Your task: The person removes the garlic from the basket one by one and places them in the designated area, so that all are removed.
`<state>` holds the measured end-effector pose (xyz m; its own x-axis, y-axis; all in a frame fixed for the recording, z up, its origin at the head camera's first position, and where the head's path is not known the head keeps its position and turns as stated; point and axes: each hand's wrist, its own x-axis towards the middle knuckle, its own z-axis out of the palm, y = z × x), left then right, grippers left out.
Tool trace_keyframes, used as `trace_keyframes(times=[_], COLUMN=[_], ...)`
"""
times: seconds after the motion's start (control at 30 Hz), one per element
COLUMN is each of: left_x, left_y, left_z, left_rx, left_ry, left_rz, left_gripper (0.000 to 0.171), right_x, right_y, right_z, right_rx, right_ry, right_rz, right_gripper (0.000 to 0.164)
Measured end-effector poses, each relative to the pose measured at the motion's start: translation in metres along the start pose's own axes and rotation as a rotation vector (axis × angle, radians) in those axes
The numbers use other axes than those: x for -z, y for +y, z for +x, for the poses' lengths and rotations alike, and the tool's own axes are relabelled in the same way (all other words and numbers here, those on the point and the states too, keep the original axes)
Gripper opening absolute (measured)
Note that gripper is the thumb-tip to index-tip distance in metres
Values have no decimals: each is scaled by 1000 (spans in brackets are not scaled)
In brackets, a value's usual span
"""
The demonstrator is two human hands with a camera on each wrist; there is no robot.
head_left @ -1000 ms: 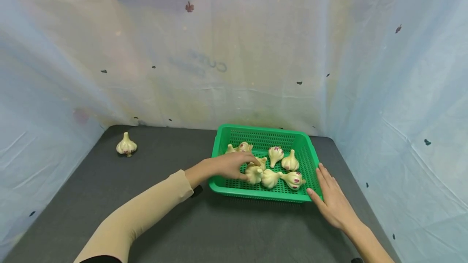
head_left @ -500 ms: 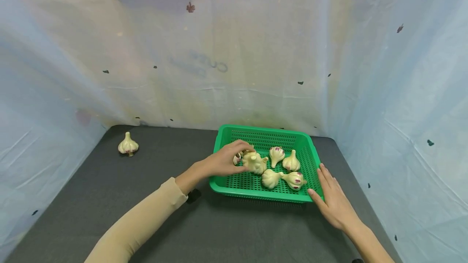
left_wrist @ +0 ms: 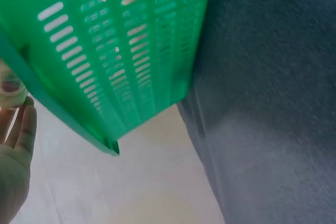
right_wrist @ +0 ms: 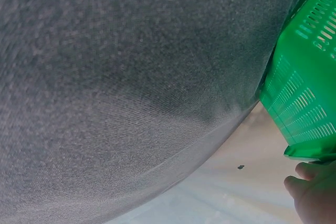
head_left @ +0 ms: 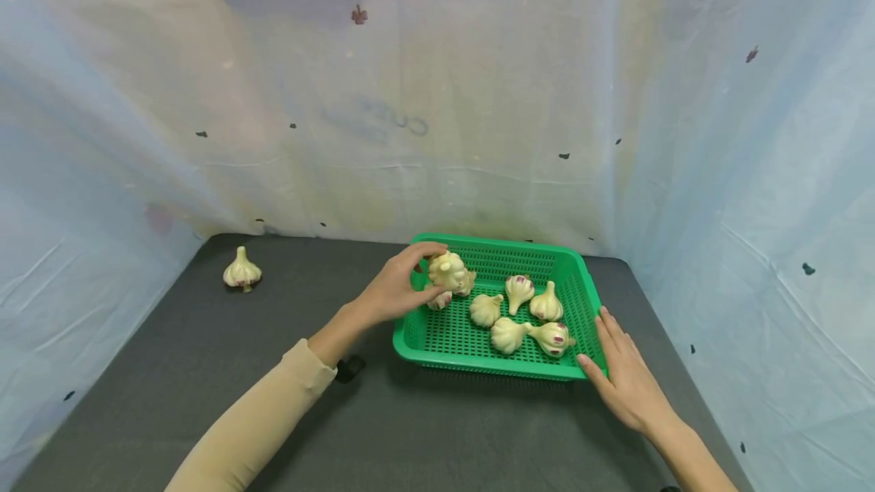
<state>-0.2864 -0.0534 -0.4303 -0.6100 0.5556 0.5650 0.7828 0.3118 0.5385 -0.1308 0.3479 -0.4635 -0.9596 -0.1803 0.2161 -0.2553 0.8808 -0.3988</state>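
In the head view my left hand (head_left: 393, 285) pinches a garlic bulb (head_left: 446, 270) between thumb and fingers, raised over the left end of the green basket (head_left: 451, 360). The left wrist view catches part of that bulb (left_wrist: 10, 86) at its left edge, beyond the basket rim. Several other garlic bulbs lie inside the basket, among them one pale bulb (head_left: 486, 310) near the middle; two at the left are partly hidden behind the held one. My right hand (head_left: 625, 382) rests with straight fingers along the basket's right rim, thumb at the front right corner.
A single garlic bulb (head_left: 242, 270) sits on the dark table (head_left: 410, 431) at the back left. Plastic sheeting (head_left: 478, 97) hangs behind the table and along both sides. The basket stands close to the back sheet.
My left hand has lifted a garlic bulb from the basket's front left and carried it back and leftward, uncovering the pale bulb beside it. The right hand has stayed at the rim.
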Motion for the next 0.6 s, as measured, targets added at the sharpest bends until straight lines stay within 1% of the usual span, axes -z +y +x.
trace_keyframes(times=[0.17, 0.33, 0.43, 0.6], left_x=[9, 19, 25, 35], left_y=[-5, -14, -21, -34], left_z=[-8, -18, -26, -40], left_rx=[24, 35, 49, 93], left_ry=[104, 191, 227, 257], left_rz=[41, 91, 109, 134], left_gripper=[66, 63, 62, 60], right_x=[0, 1, 2, 1], right_y=[1, -1, -1, -1], right_z=[0, 0, 0, 0], right_rx=[-7, -14, -9, -15], right_ry=[-9, -15, -9, -16], right_rz=[-4, -4, -6, -8], right_gripper=[76, 77, 77, 77])
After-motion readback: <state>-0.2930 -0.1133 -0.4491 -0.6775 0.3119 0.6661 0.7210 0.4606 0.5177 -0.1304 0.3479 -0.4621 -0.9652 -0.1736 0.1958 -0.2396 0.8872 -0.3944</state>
